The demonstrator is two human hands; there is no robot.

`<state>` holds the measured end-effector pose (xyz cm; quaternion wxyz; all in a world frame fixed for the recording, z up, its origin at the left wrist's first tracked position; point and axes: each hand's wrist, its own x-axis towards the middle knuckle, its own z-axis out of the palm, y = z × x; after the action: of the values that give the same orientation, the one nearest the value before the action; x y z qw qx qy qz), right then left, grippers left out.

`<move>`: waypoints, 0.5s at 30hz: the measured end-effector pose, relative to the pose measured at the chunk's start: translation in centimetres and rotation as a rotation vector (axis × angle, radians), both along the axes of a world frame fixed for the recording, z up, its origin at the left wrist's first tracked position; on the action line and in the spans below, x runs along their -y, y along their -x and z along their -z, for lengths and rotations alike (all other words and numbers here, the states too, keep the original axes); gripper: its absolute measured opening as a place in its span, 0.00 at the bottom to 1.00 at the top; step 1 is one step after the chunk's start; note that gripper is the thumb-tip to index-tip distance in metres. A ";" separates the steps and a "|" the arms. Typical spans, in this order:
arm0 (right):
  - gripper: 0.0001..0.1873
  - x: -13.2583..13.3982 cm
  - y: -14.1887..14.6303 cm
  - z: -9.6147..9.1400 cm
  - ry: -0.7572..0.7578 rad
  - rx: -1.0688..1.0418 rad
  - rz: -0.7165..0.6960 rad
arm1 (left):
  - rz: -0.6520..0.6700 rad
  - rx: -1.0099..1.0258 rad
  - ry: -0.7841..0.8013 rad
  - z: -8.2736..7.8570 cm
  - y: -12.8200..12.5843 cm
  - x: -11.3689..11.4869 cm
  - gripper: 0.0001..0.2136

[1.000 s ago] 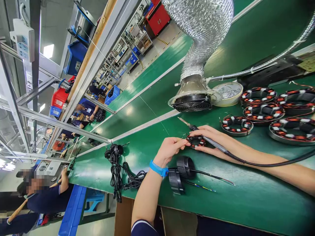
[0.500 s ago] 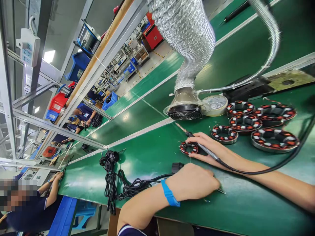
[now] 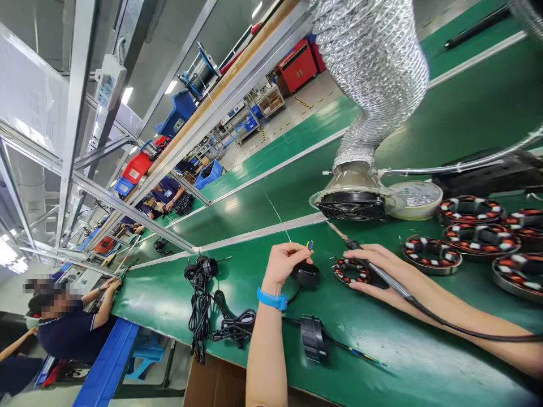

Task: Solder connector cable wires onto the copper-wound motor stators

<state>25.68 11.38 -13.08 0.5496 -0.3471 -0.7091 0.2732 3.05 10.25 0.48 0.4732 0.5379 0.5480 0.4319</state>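
My left hand (image 3: 283, 264), with a blue wristband, is pinched on the coloured wire ends of a black round part (image 3: 305, 273) that rests on the green bench. My right hand (image 3: 377, 271) grips a soldering iron (image 3: 360, 251) like a pen, its tip pointing up and left. Its fingers lie beside a small wound stator ring (image 3: 350, 270) flat on the bench. A second black round part (image 3: 314, 338) with its lead lies nearer me.
A silver fume duct with a fan mouth (image 3: 352, 203) hangs just behind the hands. Several larger stator rings (image 3: 430, 252) lie at the right. A bundle of black cables (image 3: 202, 299) sits at the left. Other people (image 3: 63, 322) work along the bench (image 3: 254, 265).
My left hand left the near black part, moved up and took hold of the wires of another black part beside the small stator. The right hand stayed by the stator with the iron.
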 end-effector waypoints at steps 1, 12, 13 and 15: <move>0.22 0.2 0.1 -0.7 -0.004 0.019 0.002 | 0.002 -0.008 -0.019 0.1 -0.2 0.2 0.30; 0.13 1.5 2.4 -7.5 -0.041 -0.139 0.098 | 0.136 -0.173 -0.109 1.0 -1.8 2.3 0.22; 0.13 1.5 2.5 -7.3 -0.048 -0.140 0.110 | 0.143 -0.218 -0.128 1.1 -1.9 2.4 0.20; 0.13 1.4 2.5 -7.0 -0.068 -0.150 0.130 | 0.149 -0.325 -0.183 1.3 -2.1 2.6 0.17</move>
<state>23.21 10.00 -6.08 0.6291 -0.3521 -0.6510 0.2378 5.15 7.65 -0.79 0.3581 0.6804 0.5343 0.3513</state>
